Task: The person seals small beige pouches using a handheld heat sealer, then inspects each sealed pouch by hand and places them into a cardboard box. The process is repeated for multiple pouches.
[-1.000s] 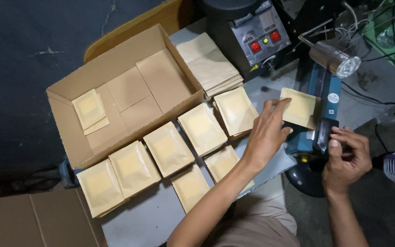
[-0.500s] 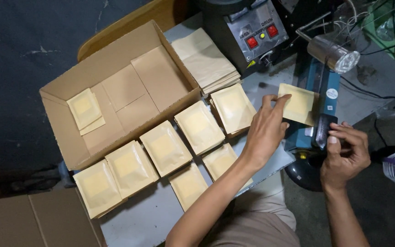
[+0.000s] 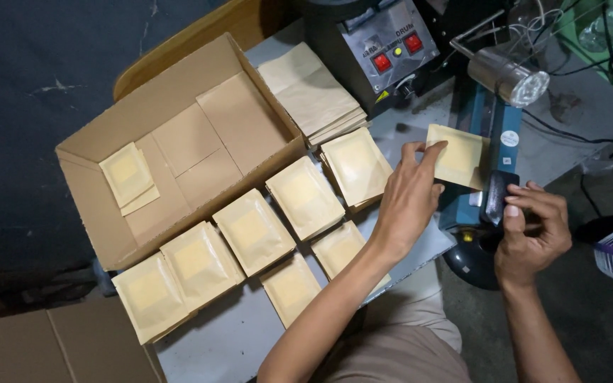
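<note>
One view only — a camera worn on the head, looking steeply down and slightly forward from above the desk [image 3: 221, 340]. It sits close: both forearms enter from the bottom edge, the lap shows beneath — the open cardboard box [image 3: 179, 142] fills upper left.

An open cardboard box [image 3: 179, 152] holding two pouches [image 3: 129, 176] is seen beside a stack of flat paper bags [image 3: 313, 92].

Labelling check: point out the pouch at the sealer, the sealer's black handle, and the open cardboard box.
pouch [image 3: 457, 156], head view, on its flat tan face right of the left hand's fingertips.
black handle [image 3: 496, 196], head view, on its upper part above the right hand's fingers.
cardboard box [image 3: 239, 120], head view, on a bare bottom flap.
</note>
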